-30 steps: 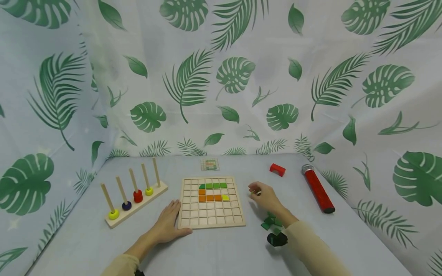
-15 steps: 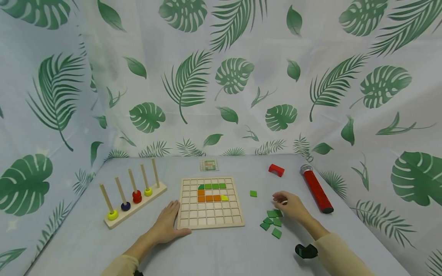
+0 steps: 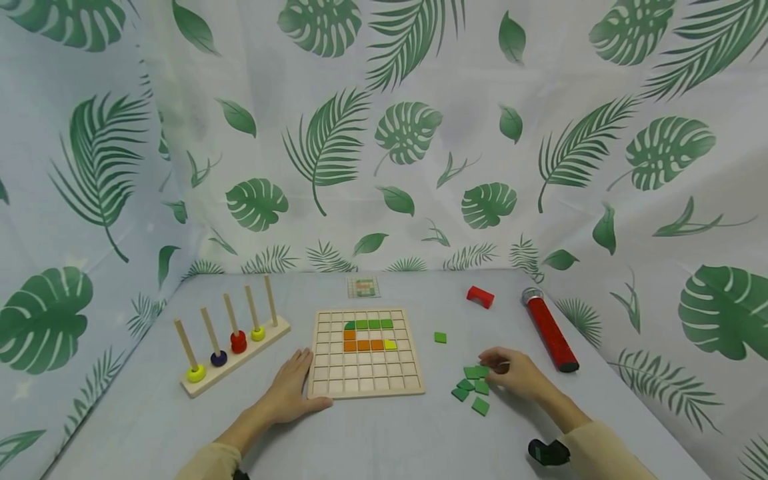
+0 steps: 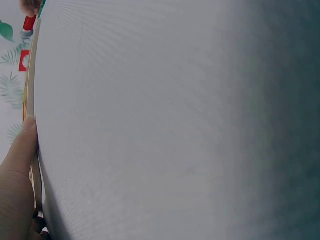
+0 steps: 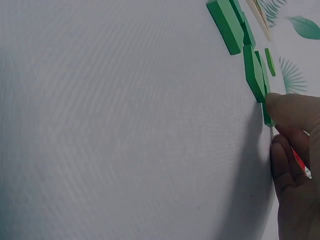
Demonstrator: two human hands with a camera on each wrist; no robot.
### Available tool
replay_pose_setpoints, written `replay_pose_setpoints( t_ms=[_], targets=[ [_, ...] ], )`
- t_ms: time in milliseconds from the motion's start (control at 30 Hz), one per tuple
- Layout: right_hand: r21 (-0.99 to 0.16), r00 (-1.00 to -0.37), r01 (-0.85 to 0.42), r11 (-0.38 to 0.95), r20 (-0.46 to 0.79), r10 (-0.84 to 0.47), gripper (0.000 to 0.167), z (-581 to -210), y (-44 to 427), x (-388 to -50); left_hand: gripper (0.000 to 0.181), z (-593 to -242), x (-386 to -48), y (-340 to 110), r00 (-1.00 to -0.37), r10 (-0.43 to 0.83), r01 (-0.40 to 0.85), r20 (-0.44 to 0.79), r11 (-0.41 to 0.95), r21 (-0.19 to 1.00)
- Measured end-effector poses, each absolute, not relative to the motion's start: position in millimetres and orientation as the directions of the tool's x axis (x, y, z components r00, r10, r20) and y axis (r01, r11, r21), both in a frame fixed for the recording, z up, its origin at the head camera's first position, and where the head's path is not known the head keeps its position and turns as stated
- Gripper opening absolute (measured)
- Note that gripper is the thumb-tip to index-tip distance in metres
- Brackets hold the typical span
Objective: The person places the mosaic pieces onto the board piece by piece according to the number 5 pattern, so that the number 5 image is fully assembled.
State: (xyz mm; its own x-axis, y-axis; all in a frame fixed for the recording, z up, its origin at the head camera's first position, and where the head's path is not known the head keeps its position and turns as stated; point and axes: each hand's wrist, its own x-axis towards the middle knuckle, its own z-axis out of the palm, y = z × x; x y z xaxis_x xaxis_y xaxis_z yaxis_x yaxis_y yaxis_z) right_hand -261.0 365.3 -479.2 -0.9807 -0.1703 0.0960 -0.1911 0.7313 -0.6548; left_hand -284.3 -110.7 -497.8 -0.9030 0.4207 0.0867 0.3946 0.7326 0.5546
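Note:
My left hand (image 3: pixel 291 390) rests at the near left corner of a wooden grid board (image 3: pixel 366 373), its fingers straight along the side. The thumb (image 4: pixel 22 150) lies against the board's front edge. Green, orange and yellow tiles (image 3: pixel 363 345) sit in some of the board's squares. Right of the board lies a loose pile of green tiles (image 3: pixel 465 385). At the pile's far right, my right hand (image 3: pixel 519 373) pinches a green tile (image 5: pixel 268 116); the thumb covers part of it and the other fingertips are partly hidden. One light green tile (image 3: pixel 441 337) lies apart, nearer the board.
A peg stand (image 3: pixel 237 360) with coloured rings stands at the left. Behind the board lies a small pattern card (image 3: pixel 363 287). A red arch block (image 3: pixel 481 297) and a red tube (image 3: pixel 550 330) with a silver end are at the back right.
My right hand has let go of the light green tile beside the board, moved right and come down onto the tile pile. My left hand has stayed at the board.

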Motion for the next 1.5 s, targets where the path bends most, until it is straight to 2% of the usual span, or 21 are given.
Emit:
replay_pose_setpoints(
  t_ms=[667,1067,1500],
  targets=[
    [-0.658,-0.989,-0.15,0.738,0.104,-0.107,0.029,-485.6,361.3,-259.6,0.108,-497.7,-283.2,-110.9,-0.908,0.414,0.38,0.068,0.741,0.554],
    [-0.671,-0.984,-0.174,0.721,0.147,-0.101,0.029,-473.3,360.2,-264.0,0.108,-498.0,-286.2,-109.2,-0.905,0.418,0.391,0.082,0.739,0.548],
    [-0.712,-0.985,-0.155,0.685,0.165,-0.052,0.031,-469.8,328.9,-283.2,0.108,-500.4,-288.8,-110.3,-0.906,0.414,0.391,0.085,0.744,0.542]
  ],
)
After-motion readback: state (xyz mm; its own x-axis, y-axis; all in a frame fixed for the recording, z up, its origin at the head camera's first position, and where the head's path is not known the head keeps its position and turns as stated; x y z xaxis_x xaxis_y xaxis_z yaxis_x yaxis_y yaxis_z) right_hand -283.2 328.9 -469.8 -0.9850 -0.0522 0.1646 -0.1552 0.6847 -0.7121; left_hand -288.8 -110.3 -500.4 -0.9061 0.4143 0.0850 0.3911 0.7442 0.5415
